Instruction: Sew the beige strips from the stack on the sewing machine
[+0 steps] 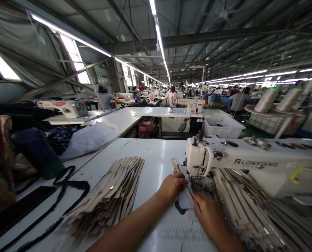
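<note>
My left hand [172, 186] lies palm down on a narrow beige strip [177, 167] that runs under the needle of a white sewing machine [250, 157]. Fingers of my right hand [207, 211] press the near end of the same strip just in front of the presser foot [198, 182]. A fanned stack of beige strips with gold zips [113, 190] rests left of my left arm. Another heap of such strips [252, 206] spreads under the machine arm on the right.
A white table [150, 150] carries everything. Black straps [66, 189] and dark and white bags [87, 138] lie at the left. Thread cones [266, 99] stand at the right. Further machines, white bins [224, 127] and seated workers fill the hall beyond.
</note>
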Demonstrator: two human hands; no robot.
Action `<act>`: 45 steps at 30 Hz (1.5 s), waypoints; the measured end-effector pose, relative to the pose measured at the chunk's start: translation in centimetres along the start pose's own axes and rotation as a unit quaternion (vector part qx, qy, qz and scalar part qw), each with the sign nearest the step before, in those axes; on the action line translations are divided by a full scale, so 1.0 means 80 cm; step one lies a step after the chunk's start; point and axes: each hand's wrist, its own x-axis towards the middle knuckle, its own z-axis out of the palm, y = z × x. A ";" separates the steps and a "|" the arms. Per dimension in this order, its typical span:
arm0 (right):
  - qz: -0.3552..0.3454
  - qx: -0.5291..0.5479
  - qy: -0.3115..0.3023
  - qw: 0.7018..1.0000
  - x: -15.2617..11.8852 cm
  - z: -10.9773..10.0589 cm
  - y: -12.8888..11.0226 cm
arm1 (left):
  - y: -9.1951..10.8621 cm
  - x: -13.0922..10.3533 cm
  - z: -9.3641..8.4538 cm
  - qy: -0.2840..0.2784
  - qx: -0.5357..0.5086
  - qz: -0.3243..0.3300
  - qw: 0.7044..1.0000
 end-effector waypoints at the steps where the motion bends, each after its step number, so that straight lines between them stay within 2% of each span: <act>1: 0.009 0.003 0.005 1.000 -0.002 0.003 -0.001 | -0.001 0.005 0.000 0.000 0.004 0.008 1.000; 9: 0.049 0.038 0.020 0.998 -0.011 0.007 -0.011 | -0.015 0.026 0.004 0.005 0.005 0.019 1.000; 26: 0.065 0.015 0.053 0.996 -0.005 0.014 -0.010 | -0.022 0.036 0.009 0.006 0.038 0.029 0.999; 34: 0.065 0.097 0.069 0.991 -0.014 0.009 -0.003 | -0.012 0.030 0.005 0.001 0.061 0.005 0.998; 40: 0.087 0.075 0.047 0.992 -0.012 0.004 -0.008 | 0.001 0.018 -0.007 -0.042 0.088 -0.007 0.995; 45: 0.089 0.063 0.034 0.993 -0.010 0.003 -0.010 | 0.003 0.017 -0.009 -0.050 0.101 -0.014 0.994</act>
